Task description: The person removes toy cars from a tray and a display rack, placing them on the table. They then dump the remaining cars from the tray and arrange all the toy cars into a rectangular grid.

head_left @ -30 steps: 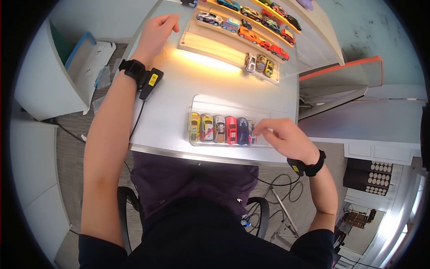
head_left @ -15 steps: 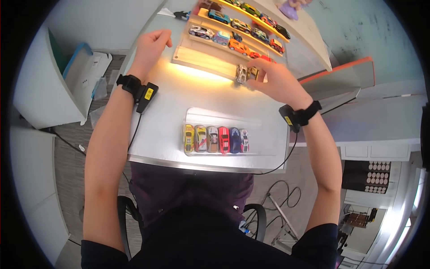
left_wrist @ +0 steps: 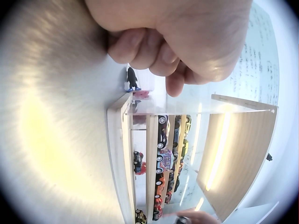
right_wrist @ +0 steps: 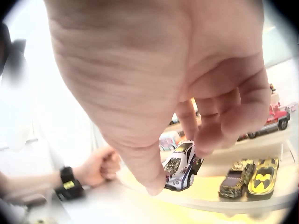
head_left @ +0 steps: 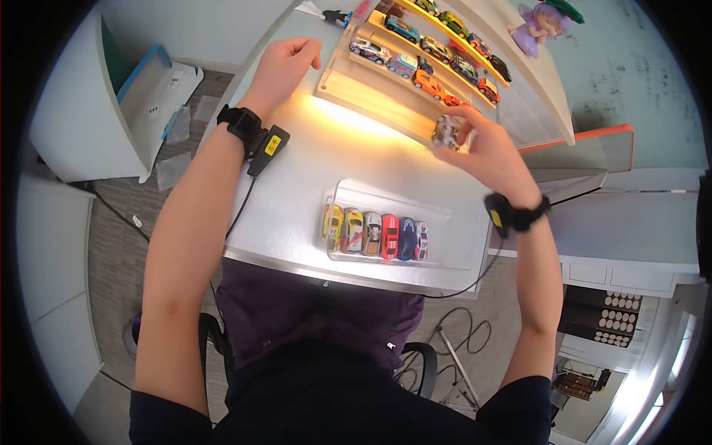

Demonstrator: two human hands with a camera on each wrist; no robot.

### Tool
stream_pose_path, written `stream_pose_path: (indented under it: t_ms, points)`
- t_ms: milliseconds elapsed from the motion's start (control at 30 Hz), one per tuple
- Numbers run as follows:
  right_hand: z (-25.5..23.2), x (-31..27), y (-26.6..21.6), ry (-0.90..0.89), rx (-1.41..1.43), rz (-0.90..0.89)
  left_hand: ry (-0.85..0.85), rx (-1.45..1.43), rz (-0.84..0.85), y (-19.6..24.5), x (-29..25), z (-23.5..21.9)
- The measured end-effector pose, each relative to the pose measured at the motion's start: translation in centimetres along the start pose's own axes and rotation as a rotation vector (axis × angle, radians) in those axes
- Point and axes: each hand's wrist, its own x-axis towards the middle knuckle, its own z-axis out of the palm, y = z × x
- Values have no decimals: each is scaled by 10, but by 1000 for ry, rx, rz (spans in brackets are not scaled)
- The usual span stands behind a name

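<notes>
Pinched between the thumb and fingers of my right hand [head_left: 489, 152] is a small white toy car [head_left: 445, 132], beside the lowest ledge of the lit display rack [head_left: 371, 90]. The right wrist view shows the white car [right_wrist: 180, 169] tilted, with a camouflage car [right_wrist: 237, 178] and a yellow-and-black car [right_wrist: 264, 178] standing on the ledge. My left hand [head_left: 283, 68] rests near the rack's left end with its fingers loosely curled and nothing held; the same hand [left_wrist: 173, 39] fills the top of the left wrist view.
A clear tray [head_left: 463, 259] near the table's front edge holds several toy cars in a row, a red one [head_left: 390, 237] among them. More cars, such as an orange one [head_left: 429, 84], line the rack's upper ledges. A purple-haired figurine [head_left: 535, 31] sits behind.
My right hand has gone from the tray's right end up to the rack and now grips the white car that stood on its lowest ledge. The left hand stays curled by the rack.
</notes>
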Motion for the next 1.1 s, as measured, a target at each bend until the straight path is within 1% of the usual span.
stream_pose_path:
  t_ms: [33, 67, 133, 200, 267, 300, 367, 400, 500, 633, 700, 800, 833, 933, 1033, 1100]
  points:
    - [-15, -19, -15, -46, 95, 31, -2, 7, -1, 0, 0, -1]
    - [-24, -38, -14, -63, 167, -32, -5, 12, -2, 0, 0, -1]
    - [-44, -82, -39, -114, 294, 48, 4, 23, -14, 0, 0, -1]
    - [-51, -113, -35, -270, 356, 76, 18, 33, -35, -1, 0, 0]
    - [-53, -127, -37, -413, 374, 86, 31, 70, -2, -4, 0, 0]
    - [-47, -132, -34, -411, 368, 61, 34, 86, 18, -4, 2, 0]
    - [-29, -135, -21, -407, 353, 6, 13, 73, -10, 2, 0, -1]
    - [-23, -134, -18, -421, 364, 24, 7, 68, -23, 4, -1, -2]
    - [-6, -132, -15, -383, 317, 59, -6, 25, -12, -1, 1, -3]
    - [3, -126, -21, -358, 282, 203, -1, 36, -10, 4, -1, -2]
    - [11, -124, -19, -342, 250, 220, -2, 28, -2, 4, -2, -2]
    - [22, -123, -20, -326, 148, 239, -6, 28, -85, 7, -3, -4]
    - [24, -122, -21, -320, 106, 244, -7, 27, -74, 5, -3, -5]
    - [33, -120, -17, -352, 55, 188, -18, 25, -38, 3, -1, -5]
    - [36, -116, -14, -327, 46, 46, -12, 24, -17, 1, 0, -3]
    - [29, -113, -20, -389, 94, 154, 3, 33, -28, 2, -1, -2]
